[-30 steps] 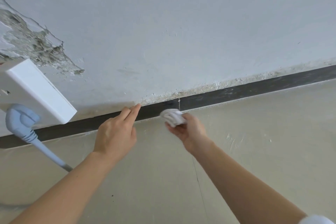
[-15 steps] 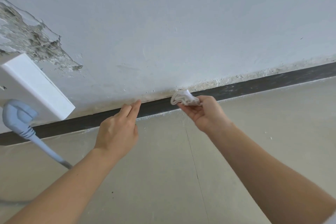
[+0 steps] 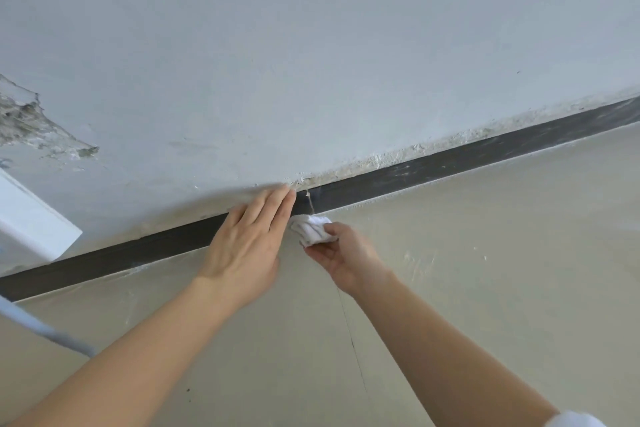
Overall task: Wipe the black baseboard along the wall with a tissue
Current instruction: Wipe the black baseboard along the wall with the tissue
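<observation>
A pale plastered wall (image 3: 311,62) meets a beige floor (image 3: 485,288) along the black baseboard (image 3: 450,163), whose middle stretch is hidden behind the left hand (image 3: 246,243); at the left edge a white box (image 3: 31,225) and a grey cable (image 3: 41,326) are cut off, below a patch of broken plaster (image 3: 31,128). The left hand lies flat, fingers straight and together, tips at the wall's foot. Just beside it the right hand (image 3: 346,256) pinches a crumpled white tissue (image 3: 311,230) at the baseboard's lower edge, though contact is hard to make out.
</observation>
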Motion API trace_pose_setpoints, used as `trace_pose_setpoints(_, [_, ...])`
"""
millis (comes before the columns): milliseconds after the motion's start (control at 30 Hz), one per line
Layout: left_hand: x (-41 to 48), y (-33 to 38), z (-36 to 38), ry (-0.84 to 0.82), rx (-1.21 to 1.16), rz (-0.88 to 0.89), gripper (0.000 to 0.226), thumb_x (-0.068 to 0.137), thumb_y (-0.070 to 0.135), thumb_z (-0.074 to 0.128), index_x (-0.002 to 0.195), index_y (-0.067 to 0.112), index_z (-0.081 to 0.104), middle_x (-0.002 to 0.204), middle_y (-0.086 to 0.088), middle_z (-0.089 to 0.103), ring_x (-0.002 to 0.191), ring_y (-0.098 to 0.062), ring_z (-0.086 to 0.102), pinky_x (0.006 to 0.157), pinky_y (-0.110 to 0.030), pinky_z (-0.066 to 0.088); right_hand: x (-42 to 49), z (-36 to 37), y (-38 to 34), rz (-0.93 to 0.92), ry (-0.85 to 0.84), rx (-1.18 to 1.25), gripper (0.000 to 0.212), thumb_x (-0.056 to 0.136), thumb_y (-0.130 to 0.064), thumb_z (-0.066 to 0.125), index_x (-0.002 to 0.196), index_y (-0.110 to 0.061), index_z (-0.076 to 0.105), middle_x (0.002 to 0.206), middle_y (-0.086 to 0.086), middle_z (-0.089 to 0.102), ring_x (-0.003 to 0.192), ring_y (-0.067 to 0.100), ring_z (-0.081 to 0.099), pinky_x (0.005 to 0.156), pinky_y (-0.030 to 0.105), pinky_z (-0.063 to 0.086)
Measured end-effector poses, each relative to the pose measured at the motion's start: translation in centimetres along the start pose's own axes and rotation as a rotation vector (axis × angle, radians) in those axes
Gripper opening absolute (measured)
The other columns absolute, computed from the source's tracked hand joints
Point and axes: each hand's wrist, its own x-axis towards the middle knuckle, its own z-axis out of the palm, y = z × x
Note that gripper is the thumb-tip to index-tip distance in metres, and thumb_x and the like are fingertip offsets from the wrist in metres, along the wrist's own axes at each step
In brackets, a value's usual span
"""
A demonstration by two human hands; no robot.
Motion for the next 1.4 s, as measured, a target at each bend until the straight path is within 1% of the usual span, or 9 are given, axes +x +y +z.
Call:
trace_pose_setpoints(133, [0.3, 0.3, 0.2, -0.006, 0.060, -0.003, 0.080, 0.058, 0.008, 0.060, 0.136, -0.001, 0.044, 0.145, -0.010, 0.040, 0.130, -0.027, 0.040, 0.097, -0.043, 0.041, 1.3, 0.8, 0.0, -0.040, -0.017, 0.043, 0.026, 0.096, -0.002, 0.041, 0.114, 0.008, 0.056, 0.091, 0.020, 0.065, 0.076, 0.027, 0.065, 0.064, 0.033, 0.056])
trace_pose_setpoints(367, [0.4, 0.5, 0.7, 0.025, 0.067, -0.029, 0.077, 0.061, 0.004, 0.059, 0.137, -0.003, 0.042, 0.140, -0.014, 0.043, 0.124, -0.030, 0.038, 0.100, -0.040, 0.027, 1.3, -3.5, -7.1, -0.201, 0.138, 0.160, 0.023, 0.092, 0.007, 0.037, 0.107, 0.013, 0.054, 0.087, 0.026, 0.060, 0.064, 0.031, 0.065, 0.045, 0.033, 0.057])
trace_pose_setpoints(567, [0.4, 0.9, 0.9, 0.010, 0.049, -0.063, 0.079, 0.061, 0.004, 0.064, 0.136, -0.004, 0.042, 0.131, -0.017, 0.048, 0.116, -0.029, 0.039, 0.099, -0.038, 0.031, -0.7, -7.9, -10.5, -0.388, 0.240, 0.346, 0.018, 0.092, 0.003, 0.042, 0.099, 0.008, 0.057, 0.092, 0.024, 0.062, 0.075, 0.029, 0.065, 0.059, 0.034, 0.061])
trace_pose_setpoints(667, [0.5, 1.0, 0.9, 0.013, 0.038, -0.061, 0.081, 0.058, 0.004, 0.068, 0.135, -0.006, 0.043, 0.127, -0.018, 0.050, 0.112, -0.029, 0.041, 0.098, -0.038, 0.032, -1.4, -7.3, -8.8, -0.352, 0.266, 0.342, 0.018, 0.091, 0.000, 0.041, 0.096, 0.006, 0.057, 0.085, 0.022, 0.061, 0.071, 0.029, 0.063, 0.059, 0.034, 0.061])
trace_pose_setpoints(833, [0.6, 0.8, 1.1, 0.012, 0.034, -0.053, 0.078, 0.063, 0.007, 0.058, 0.137, -0.006, 0.038, 0.122, -0.018, 0.052, 0.102, -0.031, 0.050, 0.093, -0.040, 0.042, -1.2, -2.7, -2.9, -0.062, 0.037, 0.056, 0.020, 0.094, -0.004, 0.043, 0.103, 0.005, 0.059, 0.086, 0.020, 0.065, 0.070, 0.027, 0.064, 0.060, 0.031, 0.059])
trace_pose_setpoints(900, [0.6, 0.7, 1.2, 0.012, 0.027, -0.044, 0.078, 0.062, 0.009, 0.052, 0.137, -0.006, 0.037, 0.119, -0.018, 0.053, 0.098, -0.031, 0.052, 0.092, -0.038, 0.039, -1.3, -0.8, -2.0, -0.028, -0.057, 0.000, 0.019, 0.094, -0.006, 0.045, 0.100, 0.003, 0.061, 0.086, 0.019, 0.066, 0.070, 0.025, 0.066, 0.064, 0.030, 0.059])
trace_pose_setpoints(1000, [0.5, 0.7, 0.9, -0.003, -0.001, -0.050, 0.083, 0.056, 0.009, 0.064, 0.134, -0.007, 0.042, 0.115, -0.017, 0.055, 0.095, -0.031, 0.054, 0.088, -0.039, 0.046, -1.6, 0.7, -3.1, -0.069, -0.110, 0.066, 0.018, 0.093, -0.003, 0.046, 0.090, 0.004, 0.062, 0.082, 0.019, 0.066, 0.068, 0.025, 0.066, 0.067, 0.030, 0.059])
trace_pose_setpoints(1133, [0.6, 0.7, 0.4, -0.011, -0.017, -0.045, 0.080, 0.059, 0.011, 0.062, 0.134, -0.008, 0.042, 0.115, -0.018, 0.055, 0.095, -0.032, 0.054, 0.089, -0.041, 0.049, -2.2, -0.4, -6.6, -0.113, -0.037, 0.162, 0.016, 0.094, 0.002, 0.041, 0.091, 0.009, 0.056, 0.078, 0.023, 0.063, 0.054, 0.025, 0.067, 0.057, 0.032, 0.060])
trace_pose_setpoints(1400, [0.6, 1.0, 0.4, -0.028, -0.014, -0.063, 0.075, 0.067, 0.015, 0.068, 0.134, -0.007, 0.043, 0.113, -0.017, 0.055, 0.092, -0.031, 0.053, 0.089, -0.041, 0.048, -3.5, -6.4, -12.9, -0.337, 0.195, 0.386, 0.022, 0.092, -0.002, 0.039, 0.092, 0.006, 0.059, 0.084, 0.018, 0.061, 0.064, 0.023, 0.066, 0.057, 0.031, 0.061])
